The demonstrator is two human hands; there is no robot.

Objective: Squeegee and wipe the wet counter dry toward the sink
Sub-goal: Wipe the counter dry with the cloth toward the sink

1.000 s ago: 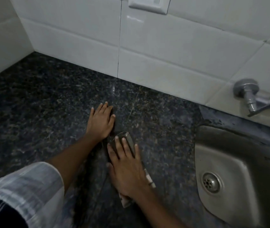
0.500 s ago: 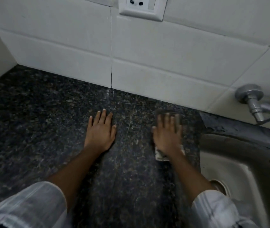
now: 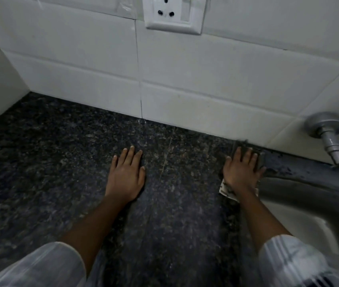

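Note:
My right hand (image 3: 241, 172) presses flat on a patterned wiping cloth (image 3: 226, 189) at the back right of the dark speckled granite counter (image 3: 61, 162), right beside the steel sink's rim (image 3: 309, 187) and close to the wall. Most of the cloth is hidden under the palm; a light corner shows at the wrist and a dark edge past the fingertips. My left hand (image 3: 126, 175) lies flat on the counter's middle, fingers spread, holding nothing. No squeegee is in view.
White wall tiles (image 3: 185, 79) run along the counter's back, with a socket plate (image 3: 173, 13) above. A metal tap (image 3: 327, 133) juts from the wall at the right, over the sink. A side wall closes the left end.
My right hand has slid the cloth from the counter's middle, next to the left hand, rightward and back to the sink's rim by the wall. The left hand stayed planted.

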